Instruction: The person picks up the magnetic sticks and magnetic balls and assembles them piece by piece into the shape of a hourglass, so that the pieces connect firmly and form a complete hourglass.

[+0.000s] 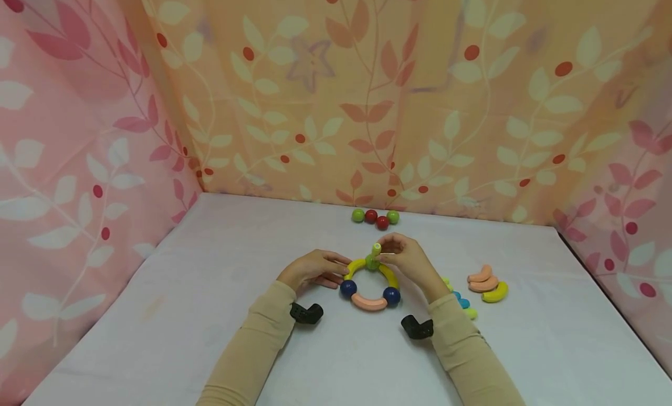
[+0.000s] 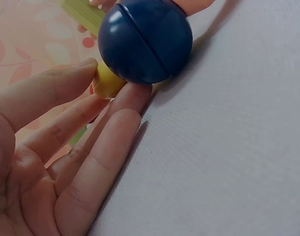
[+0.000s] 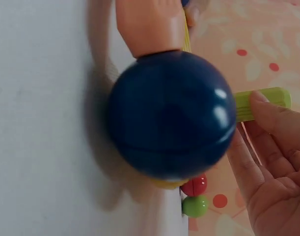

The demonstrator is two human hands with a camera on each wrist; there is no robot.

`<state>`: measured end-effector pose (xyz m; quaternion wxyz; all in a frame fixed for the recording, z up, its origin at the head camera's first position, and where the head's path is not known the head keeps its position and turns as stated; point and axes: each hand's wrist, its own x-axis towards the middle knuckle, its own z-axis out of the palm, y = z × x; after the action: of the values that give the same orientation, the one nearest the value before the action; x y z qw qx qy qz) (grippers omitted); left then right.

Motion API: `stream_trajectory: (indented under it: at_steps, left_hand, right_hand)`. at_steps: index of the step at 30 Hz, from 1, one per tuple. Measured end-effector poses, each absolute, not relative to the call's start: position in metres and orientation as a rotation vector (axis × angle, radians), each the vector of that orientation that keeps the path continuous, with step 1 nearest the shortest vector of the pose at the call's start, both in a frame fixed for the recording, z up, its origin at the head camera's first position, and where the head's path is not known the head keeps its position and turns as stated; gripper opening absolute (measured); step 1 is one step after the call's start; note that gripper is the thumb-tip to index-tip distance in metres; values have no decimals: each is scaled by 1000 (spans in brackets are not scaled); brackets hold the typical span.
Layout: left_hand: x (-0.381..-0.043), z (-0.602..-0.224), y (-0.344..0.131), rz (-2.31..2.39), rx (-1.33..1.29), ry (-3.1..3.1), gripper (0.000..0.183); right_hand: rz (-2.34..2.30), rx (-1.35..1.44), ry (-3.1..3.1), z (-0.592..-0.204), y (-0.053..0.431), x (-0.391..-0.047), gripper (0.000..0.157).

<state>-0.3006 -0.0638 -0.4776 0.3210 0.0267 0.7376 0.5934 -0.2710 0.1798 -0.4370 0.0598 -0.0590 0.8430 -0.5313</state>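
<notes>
On the table lies a ring of toy pieces: two yellow curved rods, a blue ball (image 1: 349, 288) on the left, another blue ball (image 3: 169, 115) on the right, an orange curved rod (image 1: 370, 303) at the near side and a green ball (image 1: 371, 265) at the far side. A short light green rod (image 1: 376, 249) stands up from the green ball. My right hand (image 1: 412, 260) pinches this green rod between thumb and fingers. At the ring's left, my left hand (image 1: 317, 268) holds the left yellow curved rod (image 2: 108, 83), thumb on top, fingertips close beneath the blue ball.
Green and red balls (image 1: 371, 216) sit in a cluster at the table's back. Right of the right forearm lie blue and green pieces (image 1: 463, 303), partly hidden by the sleeve. Farther right are orange curved rods (image 1: 483, 284) and a yellow curved rod (image 1: 495, 292). Patterned curtains surround the table.
</notes>
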Motion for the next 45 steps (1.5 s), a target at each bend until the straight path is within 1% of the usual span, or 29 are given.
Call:
stream_trajectory:
  at_steps: [4, 8, 25, 33, 38, 42, 45]
  left_hand:
    - [-299, -477, -62, 1553, 73, 1945, 42]
    - [-298, -476, -61, 1546, 72, 1951, 42]
    - [-301, -475, -62, 1535, 60, 1952, 42]
    - [-301, -477, -65, 1558, 54, 1945, 40]
    - [-301, -477, -65, 1546, 62, 1949, 41]
    - [-301, -476, -65, 1541, 52, 1951, 41]
    - [-301, -477, -64, 1544, 60, 1952, 41]
  right_hand:
    - [-1540, -133, 2571, -438, 180, -271, 26]
    - [-1475, -124, 2587, -436, 188, -267, 31]
    - [-1223, -19, 2649, -433, 265, -246, 49]
    - [-1098, 37, 2696, -434, 285, -238, 49]
    - [-1082, 110, 2678, -436, 292, -238, 52]
    - [-1104, 145, 2633, -440, 298, -242, 57]
    - [-1107, 136, 2605, -443, 302, -245, 58]
